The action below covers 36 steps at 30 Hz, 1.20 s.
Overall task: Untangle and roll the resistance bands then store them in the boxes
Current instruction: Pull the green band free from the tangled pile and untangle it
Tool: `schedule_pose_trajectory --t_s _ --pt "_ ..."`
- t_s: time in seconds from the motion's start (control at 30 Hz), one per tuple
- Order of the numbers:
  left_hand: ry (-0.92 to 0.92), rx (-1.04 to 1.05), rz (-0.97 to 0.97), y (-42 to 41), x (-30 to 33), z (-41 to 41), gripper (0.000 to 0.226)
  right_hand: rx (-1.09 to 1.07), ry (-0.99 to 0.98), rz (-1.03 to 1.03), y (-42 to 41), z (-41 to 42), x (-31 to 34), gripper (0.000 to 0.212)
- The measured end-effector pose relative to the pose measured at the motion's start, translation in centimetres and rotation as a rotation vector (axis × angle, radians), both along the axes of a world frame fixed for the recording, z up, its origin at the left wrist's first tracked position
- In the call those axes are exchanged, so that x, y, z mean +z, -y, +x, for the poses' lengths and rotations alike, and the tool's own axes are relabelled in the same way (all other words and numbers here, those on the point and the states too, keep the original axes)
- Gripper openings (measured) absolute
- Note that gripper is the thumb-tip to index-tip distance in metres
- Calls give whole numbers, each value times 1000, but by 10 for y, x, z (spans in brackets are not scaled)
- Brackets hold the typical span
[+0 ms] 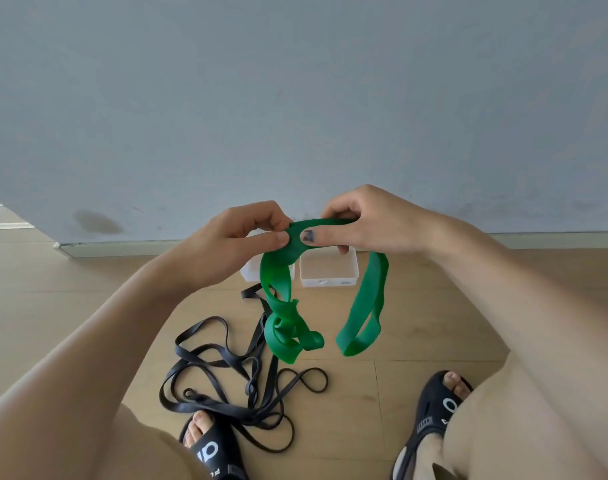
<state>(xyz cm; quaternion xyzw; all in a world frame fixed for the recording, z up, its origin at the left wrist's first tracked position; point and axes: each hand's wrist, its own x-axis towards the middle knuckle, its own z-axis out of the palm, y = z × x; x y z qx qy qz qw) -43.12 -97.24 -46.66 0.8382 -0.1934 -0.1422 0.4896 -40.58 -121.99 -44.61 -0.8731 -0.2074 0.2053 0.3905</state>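
A green resistance band (365, 306) hangs in the air in front of the person, held up at its top between both hands above the wooden floor (88, 306). The left hand (240, 237) pinches the band's upper left end, thumb pressed flat on the green rubber against the curled fingers (261, 216) behind it. The right hand (361, 223) grips the top strip just beside it, its thumb with a dark painted nail lying on the band and its fingers curled over the upper edge. From the left hand the band drops into a knotted, twisted bunch; from the right hand a smooth, flat loop hangs free, well apart from the bunch. Behind the band, near the foot of the grey wall (295, 98), two clear plastic boxes (330, 271) stand side by side on the floor; the left one is mostly hidden by the left hand and the band. Lower on the floor lies a tangle of black resistance bands (233, 375), spread in loose loops, with part of it touching the left sandal (216, 452). The right sandal (434, 410) stands apart from the tangle.
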Motion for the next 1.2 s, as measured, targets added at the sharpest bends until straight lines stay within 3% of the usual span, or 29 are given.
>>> schedule_pose_trajectory --t_s 0.27,0.4,0.57,0.9,1.2 --pt "29 40 -21 5 5 -2 13 -52 -57 114 0 6 0 36" --pt "175 16 141 9 1 -6 10 52 -95 67 -1 1 0 26" --pt "199 -41 227 13 -6 -8 11 44 -68 88 0 -1 -2 13" --pt "405 -105 383 19 -18 -4 14 45 -53 65 9 0 2 19" --pt "549 -129 530 24 -10 -7 19 -109 -107 169 18 0 11 19"
